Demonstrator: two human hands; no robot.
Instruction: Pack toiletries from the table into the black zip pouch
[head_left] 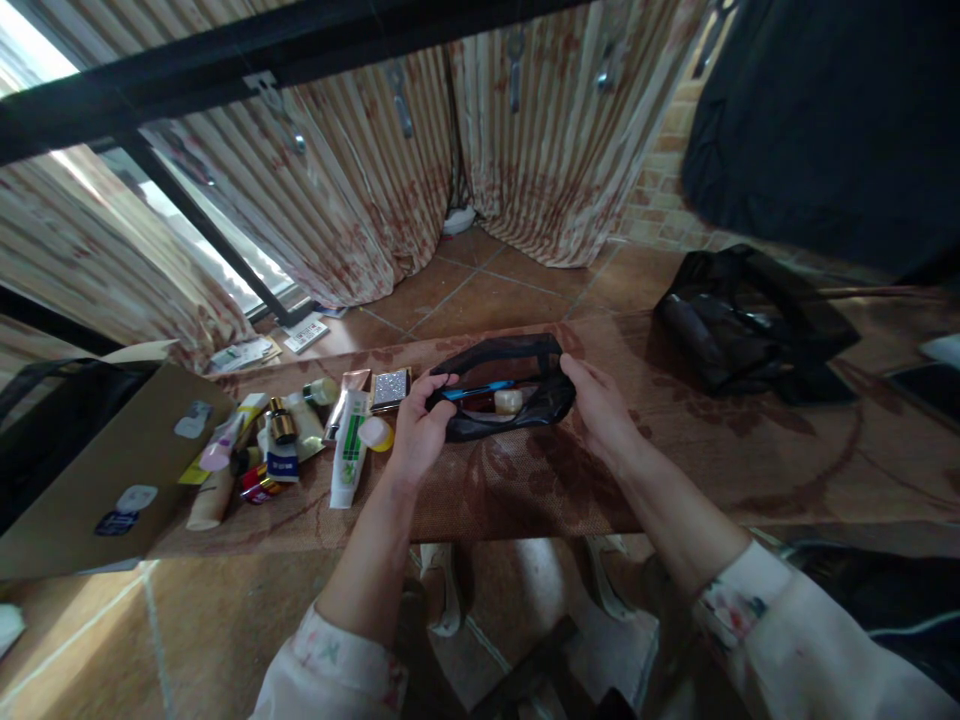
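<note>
Between my hands is a black mesh pouch [517, 425], its mouth spread wide. My left hand [424, 425] grips the pouch's left end, thumb on top, and my right hand [596, 400] pinches the right end. Inside lie a blue pen-like item [480, 390] and a small jar with a pale lid [508, 402]; the rest of the contents is hard to make out. Close to my left hand are a yellow bottle with a white cap [376, 434], a white and green tube [349, 455] and a glittery silver compact [391, 388].
Several cosmetic bottles and tubes, including a gold-capped bottle [283, 422], lie at the left beside a cardboard box [97, 480]. A black mesh bag [720, 330] sits on the right of the cloth-covered bench [615, 490]. Curtains [360, 190] hang behind a dark rail [337, 55].
</note>
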